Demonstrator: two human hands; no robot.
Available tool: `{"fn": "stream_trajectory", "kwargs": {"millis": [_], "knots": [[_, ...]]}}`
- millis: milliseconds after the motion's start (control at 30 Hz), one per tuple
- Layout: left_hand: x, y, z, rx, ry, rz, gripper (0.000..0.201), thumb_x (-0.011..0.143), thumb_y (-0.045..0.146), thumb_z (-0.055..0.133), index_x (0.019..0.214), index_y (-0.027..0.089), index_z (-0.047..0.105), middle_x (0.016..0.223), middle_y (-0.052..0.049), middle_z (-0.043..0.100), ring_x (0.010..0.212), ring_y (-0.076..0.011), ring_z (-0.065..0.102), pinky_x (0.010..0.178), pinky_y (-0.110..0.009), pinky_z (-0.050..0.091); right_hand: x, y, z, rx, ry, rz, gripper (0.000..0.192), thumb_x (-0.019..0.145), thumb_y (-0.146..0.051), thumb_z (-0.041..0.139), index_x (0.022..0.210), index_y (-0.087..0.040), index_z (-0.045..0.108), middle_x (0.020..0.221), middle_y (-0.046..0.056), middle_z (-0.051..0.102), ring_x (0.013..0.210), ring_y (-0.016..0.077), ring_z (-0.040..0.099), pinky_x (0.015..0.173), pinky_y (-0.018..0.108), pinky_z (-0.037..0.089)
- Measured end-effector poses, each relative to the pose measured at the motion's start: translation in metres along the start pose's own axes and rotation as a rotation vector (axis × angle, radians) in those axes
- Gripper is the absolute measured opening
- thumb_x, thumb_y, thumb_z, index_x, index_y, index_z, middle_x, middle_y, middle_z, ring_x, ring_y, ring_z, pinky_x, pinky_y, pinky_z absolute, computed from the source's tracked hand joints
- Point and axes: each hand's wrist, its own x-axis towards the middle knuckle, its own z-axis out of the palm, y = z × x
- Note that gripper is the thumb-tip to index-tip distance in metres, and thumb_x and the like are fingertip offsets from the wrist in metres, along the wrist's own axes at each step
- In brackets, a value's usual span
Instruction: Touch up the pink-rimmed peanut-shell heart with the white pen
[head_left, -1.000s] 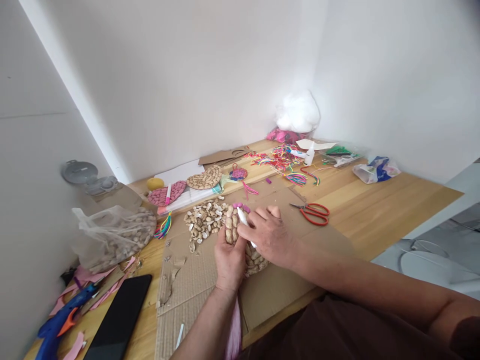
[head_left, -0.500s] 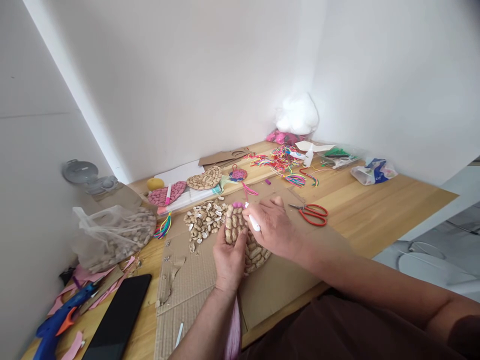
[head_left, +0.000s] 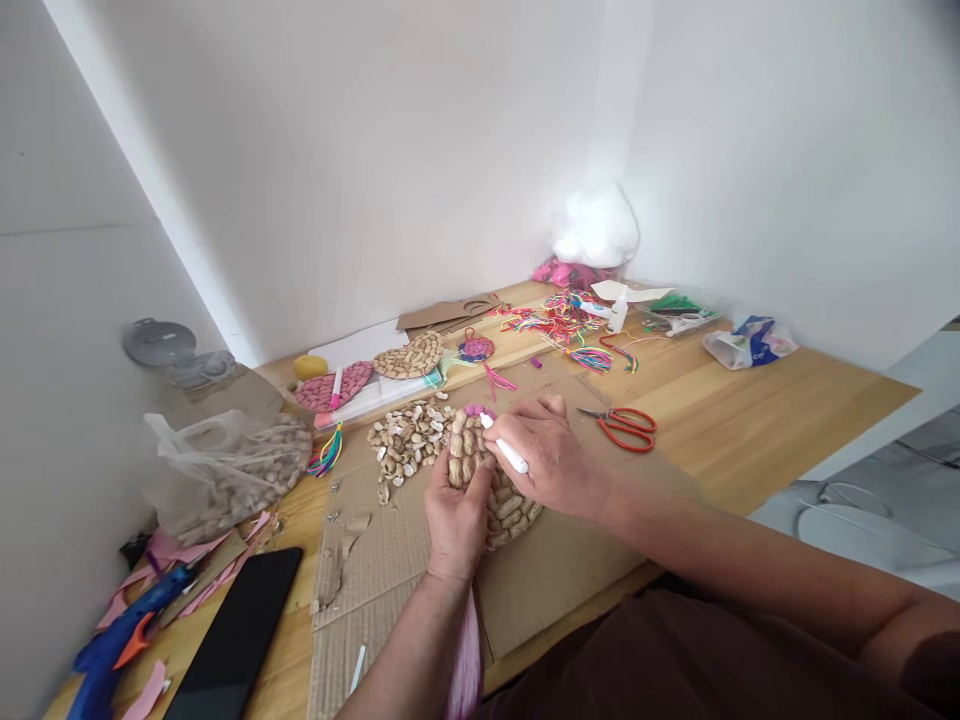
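My left hand (head_left: 459, 505) grips the edge of a piece covered in peanut shells (head_left: 517, 510), thumb on top. Purple colour shows on the shells at its far end. In my right hand (head_left: 546, 450) is a white marker (head_left: 506, 444), its tip at the shells near the purple part. My right hand covers some of the piece. Both hands are over a cardboard sheet (head_left: 570, 590). Loose peanut shells (head_left: 409, 440) lie in a heap just left of the piece. A pale purple tassel (head_left: 466, 665) hangs below my left wrist.
Red-handled scissors (head_left: 628, 428) lie right of my hands. At left are a bag of peanuts (head_left: 232, 480), a black phone (head_left: 236, 635) and a blue glue gun (head_left: 124, 640). Behind stand a pink shell piece (head_left: 352, 382), a plain one (head_left: 410, 357), and coloured threads (head_left: 562, 318).
The marker tip has moved slightly left and toward me across the shells, and the marker now lies at a lower slant. My left hand stays almost still on the piece.
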Motion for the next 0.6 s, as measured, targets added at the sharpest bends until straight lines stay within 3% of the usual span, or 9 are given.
{"fn": "stream_trajectory", "kwargs": {"millis": [133, 333, 600], "knots": [[0.0, 0.0, -0.001, -0.036, -0.01, -0.004, 0.049, 0.08, 0.036, 0.077, 0.124, 0.021, 0.064, 0.115, -0.01, 0.073, 0.103, -0.0255, 0.07, 0.091, -0.038, 0.057, -0.001, 0.003, -0.001, -0.005, 0.008, 0.0, 0.009, 0.088, -0.011, 0.055, 0.086, -0.019, 0.057, 0.078, 0.003, 0.062, 0.083, 0.0204, 0.054, 0.082, 0.038, 0.028], [0.0, 0.004, 0.0, -0.128, -0.014, -0.074, 0.057, 0.077, 0.035, 0.08, 0.129, 0.02, 0.062, 0.109, -0.01, 0.075, 0.098, -0.026, 0.072, 0.086, -0.038, 0.059, 0.0, 0.008, -0.011, 0.139, 0.106, 0.129, 0.005, 0.091, -0.015, 0.059, 0.093, -0.02, 0.057, 0.086, 0.0, 0.067, 0.083, 0.0175, 0.057, 0.083, 0.035, 0.03], [-0.001, 0.003, 0.001, -0.129, -0.029, -0.077, 0.059, 0.074, 0.037, 0.081, 0.128, 0.019, 0.064, 0.113, -0.012, 0.074, 0.102, -0.0276, 0.072, 0.09, -0.039, 0.059, -0.003, 0.006, -0.003, 0.166, 0.016, 0.093, 0.007, 0.088, -0.014, 0.058, 0.088, -0.02, 0.056, 0.086, 0.002, 0.064, 0.086, 0.0187, 0.057, 0.083, 0.035, 0.031]]}}
